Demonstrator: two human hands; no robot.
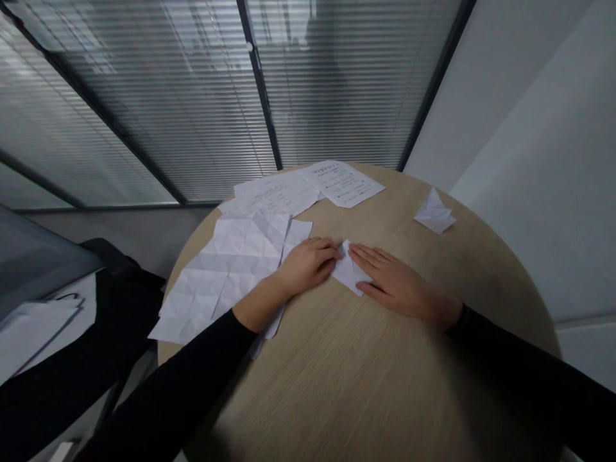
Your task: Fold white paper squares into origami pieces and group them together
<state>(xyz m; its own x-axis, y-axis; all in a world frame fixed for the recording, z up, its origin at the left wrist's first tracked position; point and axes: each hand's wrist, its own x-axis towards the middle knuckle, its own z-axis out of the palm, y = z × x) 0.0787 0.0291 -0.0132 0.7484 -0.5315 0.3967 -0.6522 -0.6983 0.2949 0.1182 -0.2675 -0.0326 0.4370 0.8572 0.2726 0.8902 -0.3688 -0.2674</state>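
Note:
A small folded white paper piece (347, 272) lies near the middle of the round wooden table (366, 385). My left hand (308, 262) rests on its left side with the fingers curled, their tips pressing the paper's edge. My right hand (392, 282) lies flat on its right side, fingers stretched out and held together, pinning it to the tabletop. Both arms wear black sleeves.
A pile of creased white sheets (226, 269) lies left of my hands, hanging over the table's edge. Printed sheets (344, 181) lie at the far edge. A folded paper figure (434, 213) sits at the right. Glass walls with blinds stand behind; a dark chair (96, 333) is at left.

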